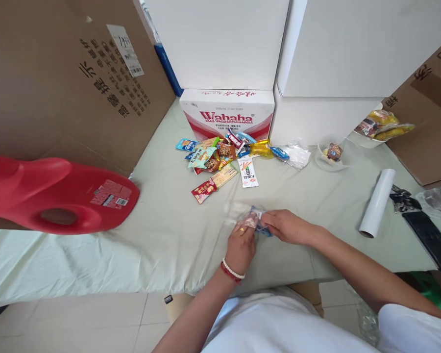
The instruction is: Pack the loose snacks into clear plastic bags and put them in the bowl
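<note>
My left hand (pixel 241 245), with a ring and bracelets at the wrist, has its fingers closed on a clear plastic bag (pixel 236 210) low over the table. From the right, my right hand (pixel 287 225) pinches a small blue snack packet (pixel 265 229) against the bag's mouth. Whether the packet is inside the bag or only beside it, I cannot tell. Beyond my hands lies a heap of wrapped snacks (pixel 213 156), with a white snack packet (pixel 248 172) and a red-and-cream packet (pixel 205 190) at its near side.
A Wahaba carton (pixel 228 112) stands behind the snacks. Clear plastic bags (pixel 297 156) and a clear bowl (pixel 325 164) lie to the right, near a white roll (pixel 378 203), keys (pixel 404 200) and a phone (pixel 431 240). A red jug (pixel 84 196) occupies the left.
</note>
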Tool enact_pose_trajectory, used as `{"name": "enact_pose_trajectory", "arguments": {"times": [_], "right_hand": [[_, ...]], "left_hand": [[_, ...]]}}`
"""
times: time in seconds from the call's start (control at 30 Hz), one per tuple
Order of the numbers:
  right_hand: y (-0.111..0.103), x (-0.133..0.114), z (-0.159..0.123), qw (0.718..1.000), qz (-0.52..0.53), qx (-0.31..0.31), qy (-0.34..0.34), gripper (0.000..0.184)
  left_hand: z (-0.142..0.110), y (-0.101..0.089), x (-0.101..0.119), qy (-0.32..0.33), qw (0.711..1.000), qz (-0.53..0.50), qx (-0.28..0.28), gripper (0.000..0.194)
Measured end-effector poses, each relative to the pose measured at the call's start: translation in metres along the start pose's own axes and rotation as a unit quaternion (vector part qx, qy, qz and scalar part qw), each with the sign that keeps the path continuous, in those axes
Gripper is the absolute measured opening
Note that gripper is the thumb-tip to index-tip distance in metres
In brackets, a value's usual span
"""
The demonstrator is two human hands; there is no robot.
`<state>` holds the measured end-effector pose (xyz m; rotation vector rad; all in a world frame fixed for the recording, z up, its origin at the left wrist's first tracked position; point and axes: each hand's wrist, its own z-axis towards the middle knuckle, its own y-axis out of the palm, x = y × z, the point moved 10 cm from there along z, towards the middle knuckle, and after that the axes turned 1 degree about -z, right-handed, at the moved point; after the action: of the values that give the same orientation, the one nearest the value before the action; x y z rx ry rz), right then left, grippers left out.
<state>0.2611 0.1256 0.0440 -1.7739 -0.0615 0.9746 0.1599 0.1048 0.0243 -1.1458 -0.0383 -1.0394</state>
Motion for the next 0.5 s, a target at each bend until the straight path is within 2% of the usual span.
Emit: {"name": "enact_pose_trajectory", "arguments": {"times": [0.1, 0.17, 0.23, 0.27, 0.33, 0.4, 0.5], "right_hand": [[0.013, 0.011, -0.004, 0.999, 0.021, 0.035, 0.024, 0.029], [0.019, 0.013, -0.004, 0.999, 0.015, 0.045, 0.026, 0.04], [0.023, 0.012, -0.003, 0.999, 0.003, 0.044, 0.022, 0.048], [0.025, 0.011, -0.002, 0.999, -0.002, 0.04, 0.021, 0.05], [0.025, 0.008, 0.0, 0.999, -0.013, 0.029, 0.027, 0.052], [0.022, 0.005, 0.001, 0.999, -0.022, 0.02, 0.035, 0.052], [0.018, 0.001, 0.003, 0.999, -0.027, 0.013, 0.042, 0.051]], "left_hand": [[-0.011, -0.031, -0.029, -0.071, 0.995, -0.052, 0.049, 0.041], [-0.021, -0.059, -0.06, -0.181, 0.975, -0.05, 0.119, 0.029], [-0.029, -0.078, -0.089, -0.308, 0.936, -0.017, 0.169, 0.028], [-0.03, -0.08, -0.1, -0.358, 0.918, -0.001, 0.168, 0.031], [-0.02, -0.068, -0.114, -0.414, 0.903, 0.009, 0.116, 0.037], [-0.003, -0.05, -0.118, -0.423, 0.904, -0.015, 0.067, 0.035], [0.017, -0.034, -0.11, -0.408, 0.902, -0.116, 0.076, 0.023]]}}
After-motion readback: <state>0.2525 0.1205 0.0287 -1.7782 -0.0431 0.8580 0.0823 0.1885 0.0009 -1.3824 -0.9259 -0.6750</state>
